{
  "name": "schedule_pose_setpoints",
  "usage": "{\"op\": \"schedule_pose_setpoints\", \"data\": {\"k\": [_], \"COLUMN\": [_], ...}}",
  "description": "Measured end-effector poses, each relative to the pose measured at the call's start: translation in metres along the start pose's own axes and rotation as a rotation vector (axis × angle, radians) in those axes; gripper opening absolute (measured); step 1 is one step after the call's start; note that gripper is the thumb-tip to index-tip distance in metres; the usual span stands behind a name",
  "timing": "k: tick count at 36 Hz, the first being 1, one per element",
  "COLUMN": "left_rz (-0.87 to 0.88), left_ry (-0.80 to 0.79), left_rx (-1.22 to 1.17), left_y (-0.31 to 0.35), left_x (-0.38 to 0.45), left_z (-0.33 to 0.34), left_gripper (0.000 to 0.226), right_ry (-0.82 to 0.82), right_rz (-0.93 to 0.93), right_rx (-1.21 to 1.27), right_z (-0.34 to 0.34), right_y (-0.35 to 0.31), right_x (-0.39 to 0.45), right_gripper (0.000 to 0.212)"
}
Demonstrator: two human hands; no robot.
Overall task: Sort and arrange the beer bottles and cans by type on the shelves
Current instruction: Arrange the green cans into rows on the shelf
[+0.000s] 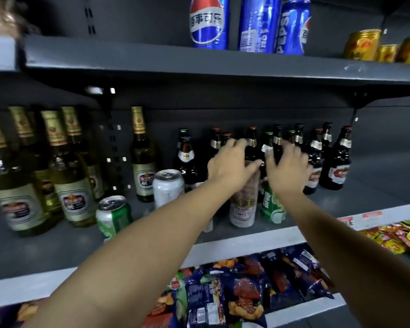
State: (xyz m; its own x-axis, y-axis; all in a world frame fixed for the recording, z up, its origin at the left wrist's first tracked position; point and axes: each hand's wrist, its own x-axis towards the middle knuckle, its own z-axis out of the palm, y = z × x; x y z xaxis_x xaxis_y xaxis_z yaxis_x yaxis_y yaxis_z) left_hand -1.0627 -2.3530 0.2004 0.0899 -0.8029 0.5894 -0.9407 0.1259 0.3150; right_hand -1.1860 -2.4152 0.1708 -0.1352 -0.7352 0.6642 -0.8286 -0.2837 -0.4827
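On the middle shelf [45,247], several tall pale-green beer bottles [69,185] with gold foil necks stand at the left, and one more [143,162] stands apart. Several small dark brown bottles [339,162] fill the back right. A white can [167,185], a green can [114,214], a tall pale can [243,207] and another green can [271,207] stand in front. My left hand [230,164] reaches over the pale can with fingers spread against the dark bottles' necks. My right hand [287,166] reaches in beside it, fingers extended among the dark bottles. Neither hand plainly grips anything.
Blue Pepsi cans [208,22] and gold cans [362,43] stand on the shelf above. Snack bags [223,292] fill the shelf below, with yellow packets [398,237] at the right. The upper shelf's edge [199,65] overhangs the bottles closely.
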Motion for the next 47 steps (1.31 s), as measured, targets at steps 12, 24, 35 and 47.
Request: {"op": "schedule_pose_setpoints", "data": {"k": [12,24,35,47], "left_rz": [-0.318,-0.518,-0.714,-0.703], "left_ry": [0.208,-0.248,-0.239,-0.211], "left_rx": [-0.031,-0.226,-0.706,-0.672], "left_y": [-0.137,-0.255,-0.283,-0.280], "left_x": [-0.019,-0.023,-0.017,0.001], "left_z": [-0.132,-0.087,-0.039,-0.029], "left_gripper": [0.025,0.040,0.077,0.081], "right_ry": [-0.256,-0.618,-0.494,-0.597], "right_rz": [-0.319,-0.118,0.022,0.189], "right_rx": [0.459,0.037,0.211,0.682], "right_z": [0.012,0.108,0.135,0.136], "right_y": [-0.241,-0.295,-0.291,-0.306], "right_x": [-0.044,-0.026,-0.019,-0.022], "right_gripper": [0.029,0.036,0.063,0.045]}}
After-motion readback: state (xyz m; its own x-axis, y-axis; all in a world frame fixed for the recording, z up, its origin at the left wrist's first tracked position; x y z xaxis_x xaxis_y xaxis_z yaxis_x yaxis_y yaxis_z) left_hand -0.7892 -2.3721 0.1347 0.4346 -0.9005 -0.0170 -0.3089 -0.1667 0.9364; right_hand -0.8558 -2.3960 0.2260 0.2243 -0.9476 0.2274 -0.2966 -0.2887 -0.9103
